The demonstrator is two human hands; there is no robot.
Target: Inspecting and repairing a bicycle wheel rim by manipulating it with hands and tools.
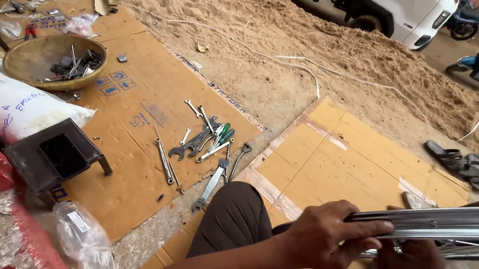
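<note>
I clamp my left hand over the chrome rim at the cardboard's near edge to steady it, my right hand curled beneath among spokes, grip unclear, spanners and a white written-on sack lying left.

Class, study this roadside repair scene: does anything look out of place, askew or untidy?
Yes. The spanners lie scattered and crossed on the cardboard sheet instead of in the basket. A pair of sandals sits loose by the sand. The left hand grips the wheel rim.
</note>
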